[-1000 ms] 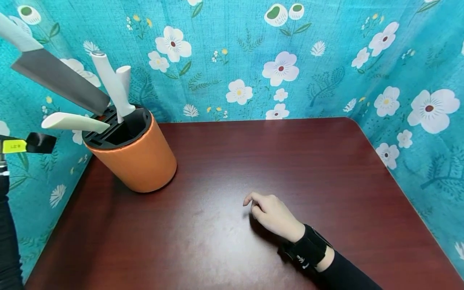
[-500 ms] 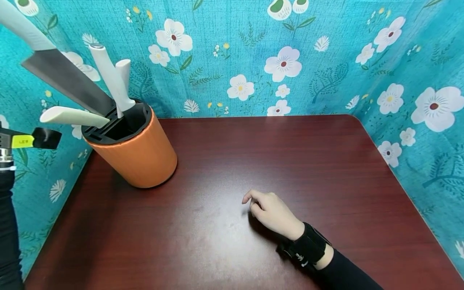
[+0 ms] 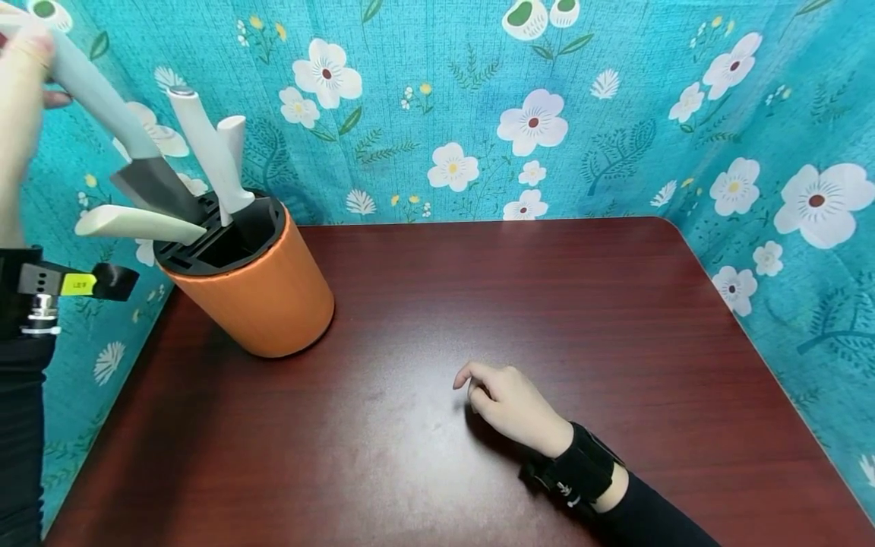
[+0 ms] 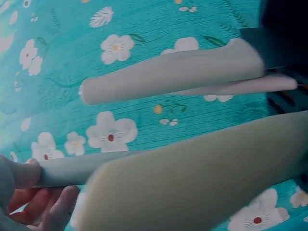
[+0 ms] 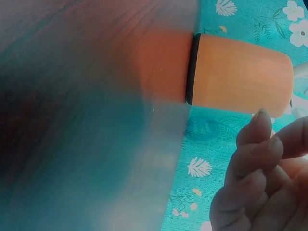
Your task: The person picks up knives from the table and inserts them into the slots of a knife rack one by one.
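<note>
At the left edge of the head view, my left hand [image 3: 19, 114] grips the end of a kitchen knife's pale grey handle [image 3: 102, 99]. The knife tilts toward the upper left, its grey blade [image 3: 156, 186] partly sunk in the black slotted top of an orange knife holder [image 3: 263, 304]. In the left wrist view, thumb and fingers pinch that handle [image 4: 96, 163], part of it behind a closer cream handle [image 4: 192, 183]. My right hand [image 3: 513, 403] hovers low over the table with fingers loosely curled, holding nothing.
Another cream handle [image 3: 140, 225] leans left from the holder, and a white handle [image 3: 208, 152] rises behind it beside a shorter one [image 3: 234, 144]. The dark red table [image 3: 424, 304] is backed by a blue flowered cloth [image 3: 410, 114].
The knife has slid down and right into the holder, so less blade shows. My left hand has come into view, its forearm shifting right. My right hand has barely moved.
</note>
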`<state>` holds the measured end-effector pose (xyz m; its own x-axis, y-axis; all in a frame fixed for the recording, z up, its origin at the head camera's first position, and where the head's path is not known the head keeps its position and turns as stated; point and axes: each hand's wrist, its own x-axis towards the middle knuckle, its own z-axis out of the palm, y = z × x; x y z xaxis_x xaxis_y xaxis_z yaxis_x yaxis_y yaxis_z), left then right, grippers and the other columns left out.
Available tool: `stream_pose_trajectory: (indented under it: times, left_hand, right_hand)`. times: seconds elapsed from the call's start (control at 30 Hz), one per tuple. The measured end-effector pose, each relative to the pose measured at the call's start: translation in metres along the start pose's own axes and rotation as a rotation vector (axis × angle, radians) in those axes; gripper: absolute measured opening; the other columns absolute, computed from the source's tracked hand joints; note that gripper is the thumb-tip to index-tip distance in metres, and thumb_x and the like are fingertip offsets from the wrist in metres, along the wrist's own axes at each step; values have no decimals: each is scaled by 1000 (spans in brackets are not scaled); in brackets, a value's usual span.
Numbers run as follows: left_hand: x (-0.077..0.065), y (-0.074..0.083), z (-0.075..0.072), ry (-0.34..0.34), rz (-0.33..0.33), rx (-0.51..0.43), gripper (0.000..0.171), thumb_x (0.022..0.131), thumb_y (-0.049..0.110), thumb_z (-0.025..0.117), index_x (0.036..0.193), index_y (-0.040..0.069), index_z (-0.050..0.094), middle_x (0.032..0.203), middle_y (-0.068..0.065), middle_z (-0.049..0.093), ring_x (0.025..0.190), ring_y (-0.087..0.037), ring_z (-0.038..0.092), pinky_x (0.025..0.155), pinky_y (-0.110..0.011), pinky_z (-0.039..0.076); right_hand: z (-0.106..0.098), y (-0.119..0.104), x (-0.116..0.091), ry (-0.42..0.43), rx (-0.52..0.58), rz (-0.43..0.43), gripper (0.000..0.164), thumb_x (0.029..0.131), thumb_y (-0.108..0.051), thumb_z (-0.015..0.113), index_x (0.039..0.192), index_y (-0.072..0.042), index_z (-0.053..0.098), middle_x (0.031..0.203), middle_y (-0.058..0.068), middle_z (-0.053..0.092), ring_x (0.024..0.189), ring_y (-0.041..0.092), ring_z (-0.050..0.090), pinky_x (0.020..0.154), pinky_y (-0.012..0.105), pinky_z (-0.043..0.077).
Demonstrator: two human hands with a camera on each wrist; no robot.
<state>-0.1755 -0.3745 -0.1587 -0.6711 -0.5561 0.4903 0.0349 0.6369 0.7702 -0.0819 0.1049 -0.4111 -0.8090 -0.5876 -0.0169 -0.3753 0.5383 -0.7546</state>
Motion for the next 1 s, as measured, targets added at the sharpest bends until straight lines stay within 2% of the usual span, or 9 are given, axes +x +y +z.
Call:
stream_pose_trajectory:
  times: [0.17, 0.3, 0.37, 0.47, 0.63, 0.8, 0.87, 0.93, 1.0]
  left_hand:
    - [-34, 28, -2, -130, -1, 135, 20, 101, 30, 59, 120, 32, 64, 88, 27, 43, 71, 19, 44, 62, 7, 36]
    - [-44, 31, -6, -296, 76, 309, 30, 102, 26, 57, 114, 1, 68, 77, 24, 40, 53, 22, 38, 52, 4, 34]
    - [-46, 29, -7, -360, 99, 357, 40, 103, 23, 55, 120, -13, 61, 76, 11, 46, 48, 21, 37, 48, 2, 34]
    - [-44, 27, -4, -419, 120, 414, 43, 103, 19, 55, 125, -17, 57, 75, -6, 51, 43, 18, 36, 44, -2, 33]
    - [-39, 23, 4, -429, 176, 515, 40, 101, 19, 56, 120, -16, 60, 82, -39, 54, 53, 0, 39, 45, -12, 28]
    - [-37, 22, 10, -431, 204, 566, 43, 102, 21, 53, 124, -15, 58, 114, -45, 55, 82, -41, 48, 51, -19, 25]
    - [-39, 22, 9, -422, 175, 566, 47, 103, 25, 50, 133, -11, 56, 124, -43, 54, 90, -43, 51, 53, -16, 24]
    - [-42, 22, 8, -381, 147, 548, 51, 103, 28, 47, 141, -5, 53, 129, -38, 55, 88, -22, 57, 55, -12, 23]
    - [-51, 27, 8, -311, 124, 518, 52, 103, 31, 44, 146, 2, 51, 136, -31, 56, 96, -17, 60, 63, -7, 27]
  right_hand:
    - [3, 1, -2, -11, -8, 12, 31, 93, -2, 46, 106, -19, 68, 56, -15, 40, 46, -3, 27, 48, 16, 26]
    - [4, 0, -2, -20, -12, 26, 31, 93, -3, 46, 107, -20, 68, 56, -16, 42, 47, -2, 29, 50, 16, 28]
    - [5, 0, -2, -19, -9, 21, 31, 93, -3, 46, 107, -20, 68, 58, -16, 43, 48, -3, 30, 50, 16, 29]
    - [5, 0, -4, -10, -3, 17, 31, 92, -1, 45, 106, -17, 68, 60, -15, 47, 49, -4, 33, 51, 17, 32]
    - [6, 1, -6, 10, -5, 27, 31, 91, 1, 46, 105, -15, 69, 62, -13, 49, 49, -4, 34, 50, 17, 33]
    - [6, 1, -8, 18, -4, 40, 30, 92, 0, 46, 105, -16, 69, 62, -11, 51, 49, -3, 35, 50, 18, 32]
    - [4, 0, -7, 16, -4, 36, 30, 92, 0, 46, 105, -15, 69, 63, -10, 53, 50, -3, 37, 51, 18, 35]
    - [1, -1, -6, 22, -6, 32, 30, 93, 0, 45, 105, -14, 69, 64, -9, 55, 51, -3, 37, 53, 18, 36]
    - [-4, -1, -4, 38, -18, 28, 30, 93, 0, 45, 106, -14, 69, 62, -10, 52, 50, -3, 35, 52, 17, 34]
